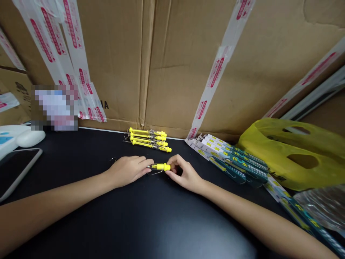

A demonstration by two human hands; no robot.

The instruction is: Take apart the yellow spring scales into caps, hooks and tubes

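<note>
A slim yellow, pen-like tool [161,167] with a clear section and thin metal wire lies level between my hands, just above or on the black tabletop. My left hand [128,169] is closed around its left part and hides most of the barrel; a wire hook [113,159] shows beyond that hand. At the other end, my right hand [185,175] pinches the yellow end cap with thumb and fingers. Behind my hands, several similar yellow tools [148,139] lie side by side, with metal hooks at their left ends.
Several printed green-and-white packages [229,154] are stacked to the right, beside a yellow plastic bag [291,154] and clear plastic wrap [323,205]. A phone [18,171] and white power strip [10,142] sit at left. A taped cardboard wall [172,72] borders the back.
</note>
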